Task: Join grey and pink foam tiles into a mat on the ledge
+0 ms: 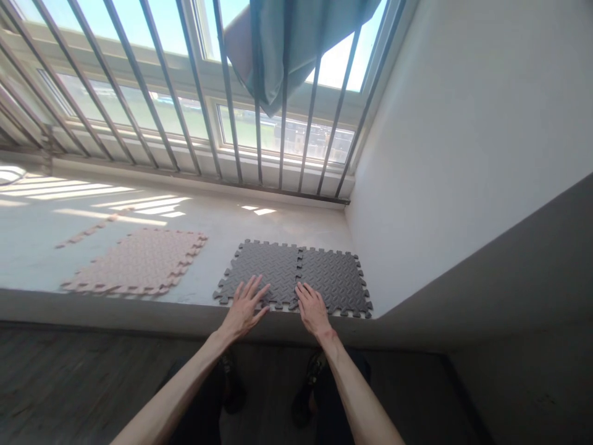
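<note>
Grey foam, ridged with a diamond tread, is what you have under both palms in the head view: two interlocking grey mat tiles [296, 275] lie joined side by side on the pale window ledge [217, 213], at its front edge and close to the corner of the white wall [463, 142]. Your left hand [244, 308] rests flat on the left tile with fingers fanned out, and your right hand [313, 309] lies flat on the right tile just beside the toothed seam; neither grip closes on anything, both are spread wide and pressing down, which suits seating the puzzle teeth flush along the join. The tiles' near edge runs level with the ledge's lip, so they sit squared to it. Well apart to the left lies a pink mat tile [139, 261], with a loose pink edge strip [86, 233] behind it. Metal window bars [194, 93] and a teal curtain [287, 43] stand beyond.
</note>
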### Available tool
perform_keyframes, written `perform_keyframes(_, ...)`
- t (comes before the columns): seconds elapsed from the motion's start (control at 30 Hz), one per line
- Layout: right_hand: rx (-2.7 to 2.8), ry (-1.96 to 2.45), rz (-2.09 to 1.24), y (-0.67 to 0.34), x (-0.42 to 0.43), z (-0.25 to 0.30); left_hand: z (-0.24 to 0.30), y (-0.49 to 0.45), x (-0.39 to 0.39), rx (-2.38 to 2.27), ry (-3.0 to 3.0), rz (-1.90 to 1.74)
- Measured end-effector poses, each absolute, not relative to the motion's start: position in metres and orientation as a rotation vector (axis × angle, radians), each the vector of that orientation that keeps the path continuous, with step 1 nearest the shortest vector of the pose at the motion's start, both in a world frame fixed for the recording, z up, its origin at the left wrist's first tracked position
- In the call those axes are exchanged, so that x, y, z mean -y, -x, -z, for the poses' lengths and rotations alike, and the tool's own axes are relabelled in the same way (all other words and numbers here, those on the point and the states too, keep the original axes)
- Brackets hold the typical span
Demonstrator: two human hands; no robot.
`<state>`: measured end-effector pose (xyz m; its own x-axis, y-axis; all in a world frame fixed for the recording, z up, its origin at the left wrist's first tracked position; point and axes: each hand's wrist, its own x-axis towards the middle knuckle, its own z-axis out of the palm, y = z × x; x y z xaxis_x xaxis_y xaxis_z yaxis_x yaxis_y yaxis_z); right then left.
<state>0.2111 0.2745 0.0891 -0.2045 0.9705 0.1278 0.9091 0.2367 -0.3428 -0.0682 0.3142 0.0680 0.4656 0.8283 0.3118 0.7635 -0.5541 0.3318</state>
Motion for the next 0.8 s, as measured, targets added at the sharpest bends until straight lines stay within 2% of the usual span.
perform_keyframes(0.1,2.239,1.725,-0.243,-0.21,-0.263,-0.082,-0.061,0.046,-0.309,-1.256,-2.749,-0.582)
perform_keyframes(0.3,2.23,1.681,-0.2,-0.205,-0.251,-0.079,-0.046,0.034,-0.301,-1.291,-2.859,-0.609)
perform_keyframes(0.8,2.196,1.779,-0.155,-0.19,-0.382,-0.097,-0.046,0.029,-0.298,-1.379,-2.755,-0.645)
